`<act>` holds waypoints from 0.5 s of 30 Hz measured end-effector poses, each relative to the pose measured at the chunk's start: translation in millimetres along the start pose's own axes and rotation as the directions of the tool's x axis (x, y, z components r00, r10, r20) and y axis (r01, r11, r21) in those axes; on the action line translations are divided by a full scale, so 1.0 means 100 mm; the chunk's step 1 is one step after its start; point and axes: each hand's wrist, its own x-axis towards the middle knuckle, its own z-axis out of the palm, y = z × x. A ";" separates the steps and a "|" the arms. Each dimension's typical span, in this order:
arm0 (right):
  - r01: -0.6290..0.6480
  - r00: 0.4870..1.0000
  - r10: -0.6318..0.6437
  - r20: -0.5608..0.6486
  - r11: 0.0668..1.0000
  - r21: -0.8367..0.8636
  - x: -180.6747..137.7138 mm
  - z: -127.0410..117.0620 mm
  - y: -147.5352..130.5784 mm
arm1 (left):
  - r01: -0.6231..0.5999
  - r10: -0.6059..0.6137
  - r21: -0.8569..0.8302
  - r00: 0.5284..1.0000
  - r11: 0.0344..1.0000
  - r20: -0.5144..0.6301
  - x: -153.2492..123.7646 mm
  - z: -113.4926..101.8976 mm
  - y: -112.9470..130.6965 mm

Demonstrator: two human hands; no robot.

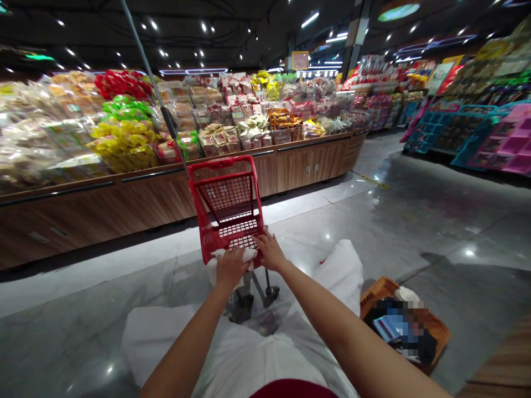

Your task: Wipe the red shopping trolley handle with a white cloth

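Note:
A small red plastic shopping cart (226,161) with a grid back and a tall thin pole (145,55) stands in front of my knees, tilted a little in view. My left hand (232,266) is closed on a white cloth (249,255), pressing it against the cart's near edge. Just to the right, my right hand (269,251) grips the cart's near right side, its fingers bent over the rim. Part of the cloth is hidden under my left hand. Dark wheels (271,292) show below the basket.
A long wooden display counter (290,168) heaped with packaged foods runs behind the cart. On the right stand teal racks (435,130) and pink racks (508,132). An orange basket (379,288) with dark items and a phone (388,327) sits on the grey tiled floor (332,221).

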 end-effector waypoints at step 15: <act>-0.062 0.998 0.064 0.031 0.997 -0.055 -0.03 -0.38 0.34 | -0.134 0.129 0.050 0.987 0.990 0.097 0.04 -0.13 -0.04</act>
